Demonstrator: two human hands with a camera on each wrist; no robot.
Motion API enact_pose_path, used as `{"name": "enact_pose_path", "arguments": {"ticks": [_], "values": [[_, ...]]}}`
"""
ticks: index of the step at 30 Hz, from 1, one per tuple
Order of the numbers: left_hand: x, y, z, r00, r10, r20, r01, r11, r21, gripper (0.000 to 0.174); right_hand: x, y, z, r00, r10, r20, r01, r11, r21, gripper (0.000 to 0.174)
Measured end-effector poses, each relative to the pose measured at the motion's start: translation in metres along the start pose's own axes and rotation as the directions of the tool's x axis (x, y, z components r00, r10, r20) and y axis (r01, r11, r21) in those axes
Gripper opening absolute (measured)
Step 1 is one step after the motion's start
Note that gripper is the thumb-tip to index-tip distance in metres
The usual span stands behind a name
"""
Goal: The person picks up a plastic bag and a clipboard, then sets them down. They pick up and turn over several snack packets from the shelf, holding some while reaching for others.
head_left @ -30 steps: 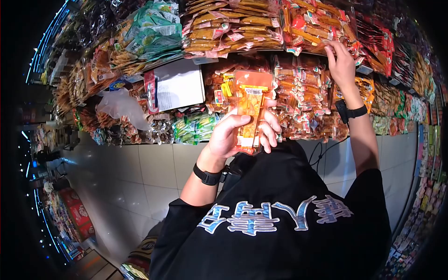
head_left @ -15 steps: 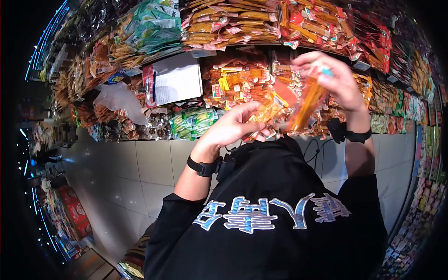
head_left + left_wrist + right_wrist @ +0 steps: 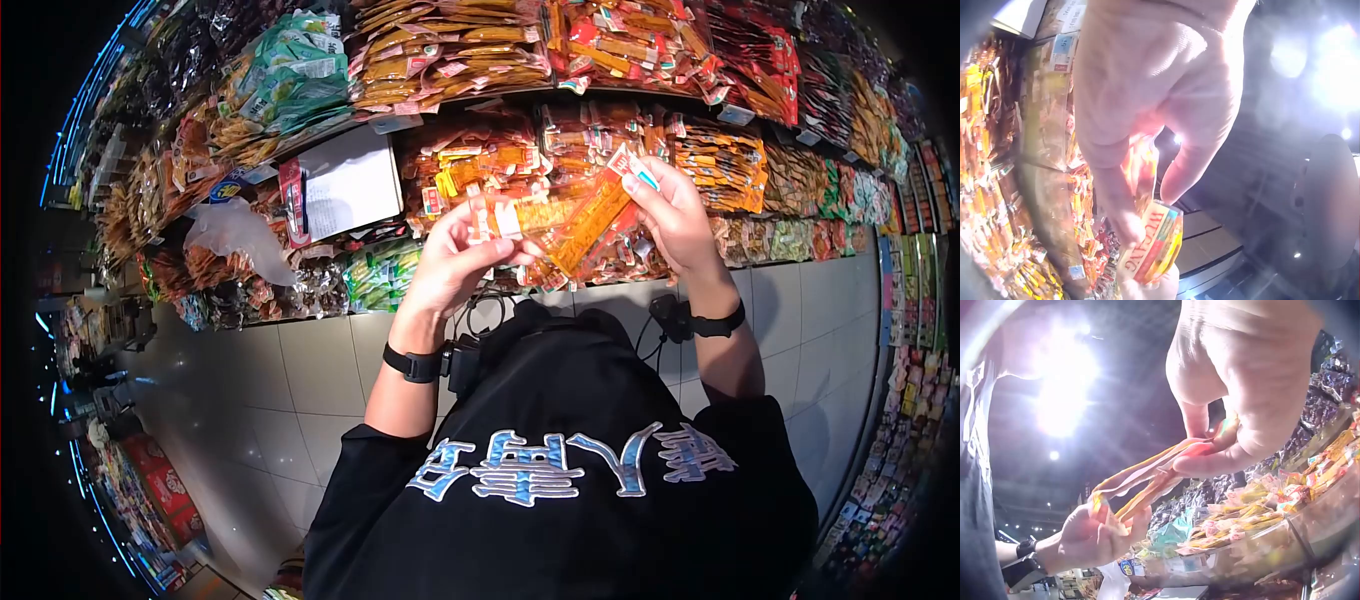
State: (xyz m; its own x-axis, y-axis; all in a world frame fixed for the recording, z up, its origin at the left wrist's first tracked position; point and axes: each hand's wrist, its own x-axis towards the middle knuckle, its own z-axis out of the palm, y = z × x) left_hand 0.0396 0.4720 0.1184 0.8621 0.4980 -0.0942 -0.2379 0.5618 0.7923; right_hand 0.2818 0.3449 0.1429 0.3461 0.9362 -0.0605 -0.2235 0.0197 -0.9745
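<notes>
Shirt (image 3: pixel 560 530) fills lower centre. Beyond it, the left hand (image 3: pixel 445 270) keeps its grip clamped on a yellow packet (image 3: pixel 532 214), the right hand (image 3: pixel 680 215) its grip clamped on a long packet (image 3: pixel 596 224); the packets overlap near frame centre. Behind sit orange packs (image 3: pixel 720 168), upper right, and a pad (image 3: pixel 352 185), upper left.

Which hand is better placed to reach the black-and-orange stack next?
Likely the right hand: it is nearer that stack, though, like the left hand, it already grips a packet.
</notes>
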Motion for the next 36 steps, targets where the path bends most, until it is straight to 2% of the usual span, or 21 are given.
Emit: {"name": "enact_pose_path", "arguments": {"ticks": [1, 3, 5, 6, 7, 10, 13, 15, 16, 17, 18, 21, 23, 26, 29, 30, 33, 36], "values": [[0.000, -0.007, -0.003, 0.998, 0.048, 0.026, -0.046, 0.997, -0.067, 0.043, -0.008, -0.001, 0.004, 0.998, 0.020, -0.052, -0.014, 0.994, 0.109, 0.017], [-0.003, -0.021, -0.001, 0.986, 0.150, 0.067, -0.136, 0.974, -0.184, 0.048, -0.020, 0.007, 0.003, 0.999, 0.021, -0.041, -0.013, 0.985, 0.175, 0.019], [-0.007, -0.036, 0.023, 0.972, 0.197, -0.131, -0.215, 0.968, -0.133, 0.052, -0.037, 0.008, 0.014, 0.999, 0.034, -0.036, -0.025, 0.977, 0.214, 0.021], [-0.007, -0.032, 0.041, 0.958, 0.283, -0.044, -0.285, 0.955, -0.078, 0.052, -0.047, 0.007, 0.018, 0.998, 0.049, -0.032, -0.041, 0.974, 0.223, 0.021], [-0.014, -0.032, 0.047, 0.985, 0.175, -0.001, -0.175, 0.983, -0.054, 0.052, -0.056, 0.008, 0.022, 0.999, 0.051, -0.015, -0.046, 0.974, 0.221, 0.021], [-0.030, -0.042, 0.073, 0.982, 0.189, 0.004, -0.185, 0.966, -0.183, 0.051, -0.088, 0.011, 0.026, 0.996, 0.086, 0.034, -0.091, 0.980, 0.176, 0.021], [-0.053, -0.056, 0.085, 0.976, 0.214, 0.036, -0.201, 0.953, -0.225, 0.047, -0.124, 0.021, 0.011, 0.999, -0.033, 0.038, 0.028, 0.991, 0.132, 0.021], [-0.072, -0.067, 0.091, 0.965, 0.243, 0.099, -0.220, 0.955, -0.200, 0.044, -0.154, 0.021, 0.001, 0.998, -0.057, 0.013, 0.052, 0.965, 0.256, 0.026], [-0.083, -0.074, 0.096, 0.972, 0.228, 0.059, -0.218, 0.967, -0.134, 0.042, -0.170, 0.023, -0.002, 0.996, -0.084, -0.030, 0.089, 0.962, 0.260, 0.028], [-0.095, -0.080, 0.102, 0.974, 0.211, 0.082, -0.197, 0.969, -0.152, 0.042, -0.188, 0.024, -0.003, 0.991, -0.110, -0.078, 0.127, 0.957, 0.261, 0.030], [-0.108, -0.086, 0.110, 0.976, 0.191, 0.107, -0.171, 0.970, -0.170, 0.042, -0.206, 0.019, 0.008, 0.969, -0.065, -0.238, 0.134, 0.948, 0.288, 0.030], [-0.145, -0.111, 0.137, 0.985, 0.122, 0.121, -0.101, 0.981, -0.165, 0.041, -0.266, 0.034, -0.010, 0.984, -0.112, -0.135, 0.165, 0.850, 0.500, 0.029], [-0.166, -0.129, 0.149, 0.980, 0.056, 0.193, -0.021, 0.983, -0.182, 0.041, -0.302, 0.036, -0.009, 0.978, -0.045, -0.203, 0.131, 0.892, 0.432, 0.029], [-0.195, -0.147, 0.172, 0.979, -0.023, 0.202, 0.054, 0.987, -0.153, 0.041, -0.342, 0.031, 0.006, 0.954, 0.018, -0.299, 0.097, 0.926, 0.364, 0.031], [-0.213, -0.162, 0.178, 0.977, -0.065, 0.204, 0.090, 0.989, -0.117, 0.038, -0.363, 0.031, 0.017, 0.971, -0.009, -0.238, 0.099, 0.924, 0.370, 0.038], [-0.219, -0.166, 0.178, 0.981, -0.084, 0.177, 0.102, 0.990, -0.095, 0.037, -0.366, 0.031, 0.030, 0.958, -0.016, -0.286, 0.118, 0.933, 0.341, 0.050], [-0.235, -0.168, 0.171, 0.984, -0.125, 0.130, 0.132, 0.990, -0.041, 0.033, -0.367, 0.038, 0.036, 0.988, -0.109, -0.111, 0.141, 0.925, 0.353, 0.052], [-0.245, -0.164, 0.154, 0.984, -0.156, 0.091, 0.156, 0.988, 0.004, 0.031, -0.352, 0.045, 0.054, 0.990, -0.138, 0.042, 0.085, 0.794, 0.601, 0.065]]}}
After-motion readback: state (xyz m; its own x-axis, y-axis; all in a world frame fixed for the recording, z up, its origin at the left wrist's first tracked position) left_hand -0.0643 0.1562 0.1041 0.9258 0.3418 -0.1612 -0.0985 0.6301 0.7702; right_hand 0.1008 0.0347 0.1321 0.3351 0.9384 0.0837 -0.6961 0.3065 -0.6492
